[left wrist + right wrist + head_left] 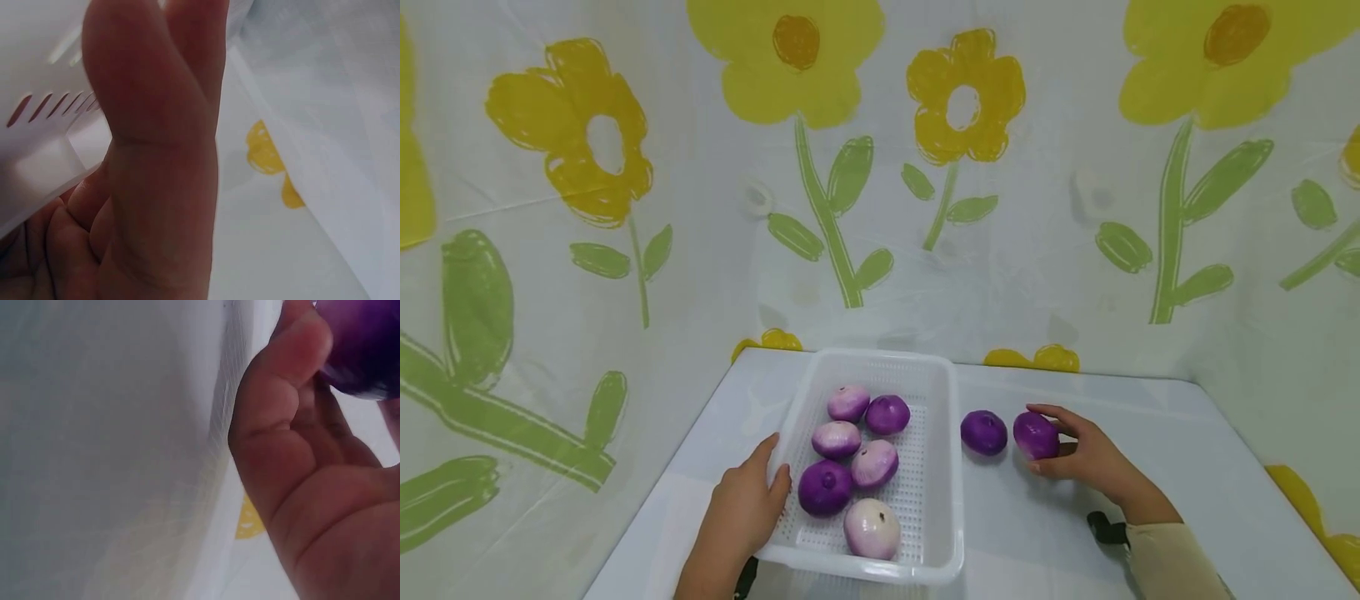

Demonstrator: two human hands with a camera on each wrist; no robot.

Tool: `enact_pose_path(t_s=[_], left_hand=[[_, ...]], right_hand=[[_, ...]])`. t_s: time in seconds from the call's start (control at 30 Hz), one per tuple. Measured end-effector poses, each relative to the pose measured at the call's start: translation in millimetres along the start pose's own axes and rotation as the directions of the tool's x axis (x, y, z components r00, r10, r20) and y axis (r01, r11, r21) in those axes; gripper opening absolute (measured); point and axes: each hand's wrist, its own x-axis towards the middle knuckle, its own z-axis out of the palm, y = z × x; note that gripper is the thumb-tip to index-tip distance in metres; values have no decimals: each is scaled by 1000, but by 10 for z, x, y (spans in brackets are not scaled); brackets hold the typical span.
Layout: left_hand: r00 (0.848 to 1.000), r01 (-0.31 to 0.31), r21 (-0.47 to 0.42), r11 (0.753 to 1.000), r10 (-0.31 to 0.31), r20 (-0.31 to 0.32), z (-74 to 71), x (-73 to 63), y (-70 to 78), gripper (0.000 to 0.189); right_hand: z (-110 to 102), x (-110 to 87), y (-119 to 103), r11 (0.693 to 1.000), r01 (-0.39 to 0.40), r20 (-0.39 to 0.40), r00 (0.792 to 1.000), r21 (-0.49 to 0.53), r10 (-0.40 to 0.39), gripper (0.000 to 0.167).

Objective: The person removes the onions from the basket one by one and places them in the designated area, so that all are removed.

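A white perforated plastic basket stands on the table with several onions in it, some deep purple, some mostly white. My left hand grips the basket's left wall, thumb at the rim and fingers along the outside. In the left wrist view, a large finger fills the middle beside the slotted basket wall. To the right of the basket, my right hand holds a purple onion between thumb and fingers. A second purple onion lies between that one and the basket. The right wrist view shows the held onion only in part.
The white table ends at the back and sides against a pale cloth printed with yellow flowers and green leaves. A dark strap end sticks out at the right wrist.
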Motion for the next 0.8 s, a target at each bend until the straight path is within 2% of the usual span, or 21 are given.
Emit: enact_pose_path(t_s=[0.63, 0.8], left_hand=[[1000, -18, 5, 1000, 18, -8, 17, 7, -2, 56], [1000, -15, 14, 1000, 16, -15, 14, 7, -15, 56]], right_hand=[[44, 53, 56, 984, -47, -62, 997, -170, 37, 98], [73, 61, 31, 983, -57, -58, 997, -175, 47, 98]])
